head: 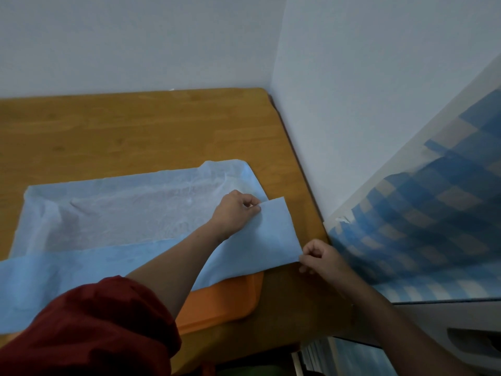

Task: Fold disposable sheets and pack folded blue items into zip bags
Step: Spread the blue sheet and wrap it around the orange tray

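Lying across wooden table (pixel 135 126): blue disposable sheet (pixel 122 213), pale side up, near edge folded over as darker band, partly covering orange tray (pixel 225 302). Left hand (pixel 235 213): fingers curled, pinching band's far right corner. Right hand (pixel 322 257): fingers curled, pinching band's near right corner. Red sleeve (pixel 95 329) on left arm. Blue checked cloth (pixel 433 226) at right, beside table.

We see a wooden bench (pixel 135 126) set into a corner between two white walls (pixel 135 36). An orange tray (pixel 217 302) lies on its near part. To the right, beside the bench, is a blue-and-white checked cloth (pixel 433 226). Nearer, a white panel (pixel 433 321) has a dark recess.
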